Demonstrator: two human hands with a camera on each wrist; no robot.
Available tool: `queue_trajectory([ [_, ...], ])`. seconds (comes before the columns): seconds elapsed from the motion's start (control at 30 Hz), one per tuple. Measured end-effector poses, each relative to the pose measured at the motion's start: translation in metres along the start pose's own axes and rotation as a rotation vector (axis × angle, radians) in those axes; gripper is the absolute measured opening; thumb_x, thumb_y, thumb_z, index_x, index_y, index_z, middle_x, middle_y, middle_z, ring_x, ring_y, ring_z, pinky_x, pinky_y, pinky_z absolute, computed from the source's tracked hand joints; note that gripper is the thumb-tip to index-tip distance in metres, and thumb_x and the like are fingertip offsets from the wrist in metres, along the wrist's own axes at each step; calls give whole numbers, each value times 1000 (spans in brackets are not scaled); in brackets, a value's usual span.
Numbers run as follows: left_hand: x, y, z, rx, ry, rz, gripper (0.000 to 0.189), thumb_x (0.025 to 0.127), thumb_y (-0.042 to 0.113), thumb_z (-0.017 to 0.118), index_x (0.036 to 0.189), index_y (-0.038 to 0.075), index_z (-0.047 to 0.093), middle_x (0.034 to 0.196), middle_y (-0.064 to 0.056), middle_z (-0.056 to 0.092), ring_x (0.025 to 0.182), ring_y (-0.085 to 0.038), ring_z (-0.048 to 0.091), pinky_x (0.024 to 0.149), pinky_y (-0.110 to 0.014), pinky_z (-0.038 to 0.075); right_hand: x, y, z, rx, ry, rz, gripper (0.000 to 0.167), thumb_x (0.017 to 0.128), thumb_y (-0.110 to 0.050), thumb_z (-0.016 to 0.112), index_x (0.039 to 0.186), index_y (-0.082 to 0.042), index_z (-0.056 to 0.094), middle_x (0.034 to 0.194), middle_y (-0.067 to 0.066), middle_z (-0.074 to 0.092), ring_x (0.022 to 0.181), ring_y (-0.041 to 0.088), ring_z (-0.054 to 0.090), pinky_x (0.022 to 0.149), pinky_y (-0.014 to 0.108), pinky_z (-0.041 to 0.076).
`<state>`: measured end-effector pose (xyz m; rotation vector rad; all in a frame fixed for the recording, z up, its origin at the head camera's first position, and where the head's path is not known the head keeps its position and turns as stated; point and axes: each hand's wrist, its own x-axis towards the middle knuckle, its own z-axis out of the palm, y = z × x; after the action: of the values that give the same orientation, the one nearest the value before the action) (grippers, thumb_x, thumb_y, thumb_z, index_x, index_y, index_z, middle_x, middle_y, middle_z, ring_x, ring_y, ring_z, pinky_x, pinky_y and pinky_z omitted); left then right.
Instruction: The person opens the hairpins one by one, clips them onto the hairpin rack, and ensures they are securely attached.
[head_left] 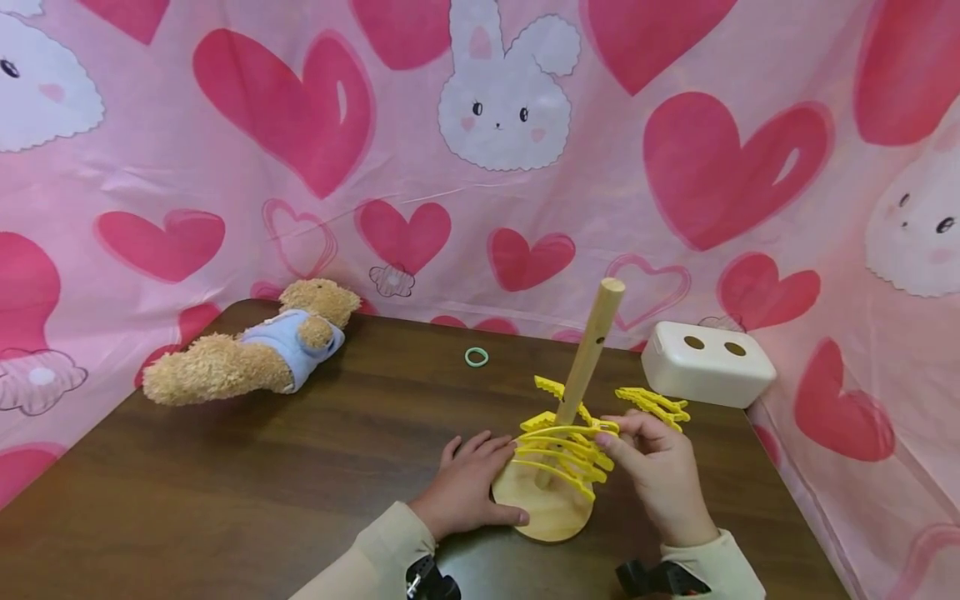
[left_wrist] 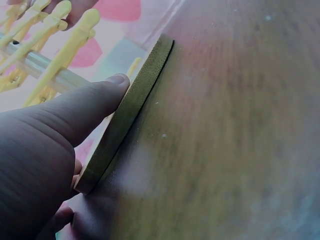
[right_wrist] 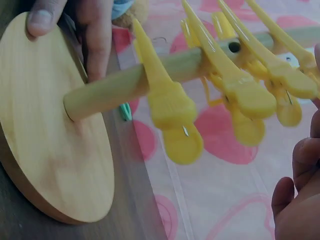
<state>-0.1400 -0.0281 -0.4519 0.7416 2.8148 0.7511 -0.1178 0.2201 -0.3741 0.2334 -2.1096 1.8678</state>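
A wooden stand has an upright dowel [head_left: 588, 358] on a round base [head_left: 555, 521]. Several yellow alligator-style hair clips [right_wrist: 172, 102] are clamped across the dowel, one above another. My left hand [head_left: 472, 485] holds the base at its left edge, the thumb [left_wrist: 97, 102] on the rim and the fingers round the far side. At the uppermost of the near clips, my right hand [head_left: 660, 468] pinches the clip's end between thumb and fingers; the right wrist view shows only part of that hand. This yellow hair clip [head_left: 557, 430] lies across the dowel.
More yellow clips [head_left: 651, 403] lie on the table beyond my right hand. A white box [head_left: 708, 375] with two round holes sits at the back right. A green ring [head_left: 476, 357] lies behind the stand, and a teddy bear [head_left: 225, 367] at the back left.
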Motion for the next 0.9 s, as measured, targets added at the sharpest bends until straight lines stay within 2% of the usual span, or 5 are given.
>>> queue_trajectory([
  [0.2,0,-1,1,6,3,3,96,77,71,72,153,18,45,157,1,41,148,-29,29,114,-64,15,-2,1,3,-5,-48,-44,17,85,9,74,102,11,70,70,1,53,61,11,43,51,30,33],
  [0.4,-1,-1,1,1,9,11,96,77,69,73,153,17,45,157,0,41,148,-29,29,114,-63,15,-1,3,-1,-2,-89,-5,19,85,8,75,104,8,71,73,1,56,64,11,46,52,28,37],
  [0.57,-1,-1,1,-2,3,5,96,77,69,74,153,17,45,157,0,41,148,-29,29,113,-64,15,0,4,-4,-66,-110,34,21,84,3,78,104,5,72,73,2,54,67,13,46,54,27,37],
  [0.9,-1,-1,-1,-25,-9,-5,96,78,68,73,153,17,45,157,0,41,148,-30,28,113,-65,13,2,3,-12,-116,-168,4,22,81,5,80,102,4,72,70,-1,45,57,13,36,46,31,30],
])
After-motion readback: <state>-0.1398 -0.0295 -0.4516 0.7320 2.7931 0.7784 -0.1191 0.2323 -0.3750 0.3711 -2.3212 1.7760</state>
